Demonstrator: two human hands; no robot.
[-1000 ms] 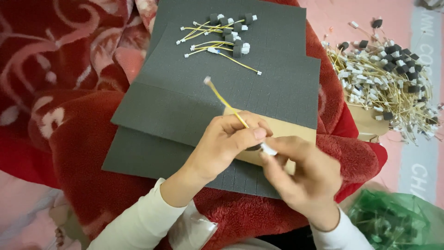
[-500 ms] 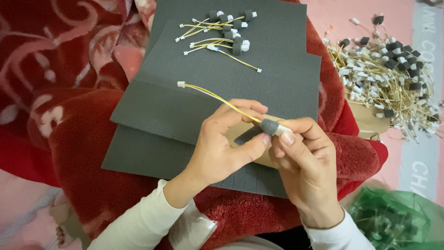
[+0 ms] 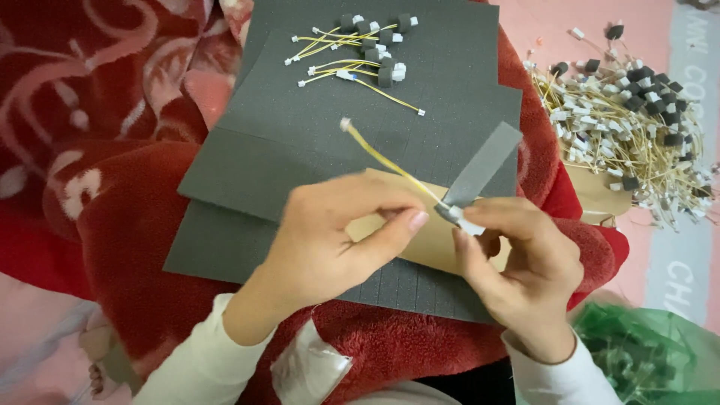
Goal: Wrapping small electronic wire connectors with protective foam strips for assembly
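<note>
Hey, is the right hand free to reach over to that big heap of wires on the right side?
Probably not yet. The right hand is pinching the yellow wire's connector end with a grey tape strip. The path to the wire heap looks open.

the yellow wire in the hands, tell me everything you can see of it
The wire is a thin, short yellow lead, apparently a pair of strands. A small white connector sits on its far free end, which juts up and left over the grey foam sheets. Its near end, with another white plug, is pinched between the left hand and right hand, where a grey strip is partly unwrapped from it.
</note>
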